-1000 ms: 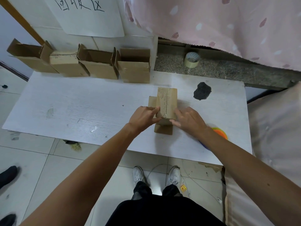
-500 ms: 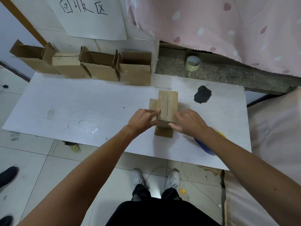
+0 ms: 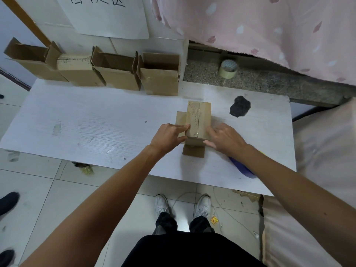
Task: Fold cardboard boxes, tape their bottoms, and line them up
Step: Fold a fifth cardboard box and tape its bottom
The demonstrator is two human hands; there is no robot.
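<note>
A small cardboard box (image 3: 199,118) stands upside down on the white table (image 3: 96,122). Its taped bottom seam faces up and its loose flaps lie splayed on the tabletop. My left hand (image 3: 167,135) pinches the box's near left corner, fingers at the top edge and thumb on the near face. My right hand (image 3: 225,138) rests with straight fingers against the box's right side, thumb at the near face. Several folded boxes (image 3: 159,79) stand open-side up in a row along the wall at the back left. A roll of tape (image 3: 228,68) sits on the stone ledge behind the table.
A blue object (image 3: 242,169) lies on the table's near right edge, partly under my right forearm. A black patch (image 3: 239,108) marks the tabletop right of the box. A pale mattress (image 3: 317,151) borders the table on the right, and a pink curtain hangs above the ledge.
Both hands stay on the box at the same spot. My left fingers have straightened a little along the top edge. The view has shifted slightly.
</note>
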